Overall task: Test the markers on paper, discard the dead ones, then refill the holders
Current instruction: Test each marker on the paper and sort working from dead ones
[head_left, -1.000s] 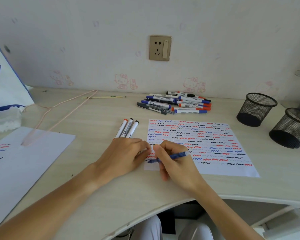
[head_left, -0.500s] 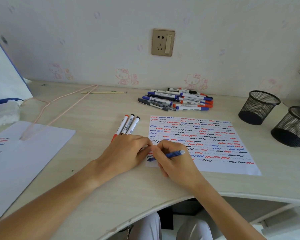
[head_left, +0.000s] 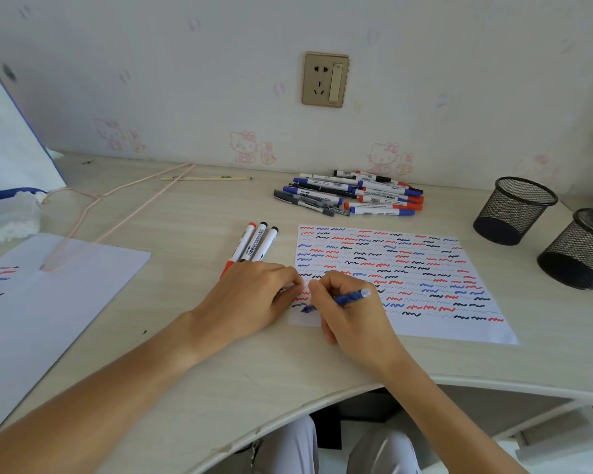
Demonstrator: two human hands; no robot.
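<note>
On the near left corner of the test paper (head_left: 425,278), my right hand (head_left: 353,316) pinches a blue marker (head_left: 351,297) in a writing grip, its tip on the sheet where a blue squiggle lies. My left hand (head_left: 250,299) rests beside it with fingers curled at the paper's edge; they seem to pinch something small, maybe a cap, but I cannot tell for sure.

I judge the testing well along: the sheet is almost filled with red, blue and black squiggles, down to the bottom row. Three markers (head_left: 257,244) lie side by side just left of the paper, partly under my left hand, one red-capped and two black-capped. A pile of markers (head_left: 353,195) sits beyond the sheet near the wall; I count roughly a dozen, overlapping too much for an exact figure. Which group is tested, I cannot say.

Two mesh holders (head_left: 514,210) stand on the surface at the right, and both look empty, so refilling is not yet begun. A second sheet (head_left: 65,285) with a few marks lies at far left. I see no bin for the dead ones.
</note>
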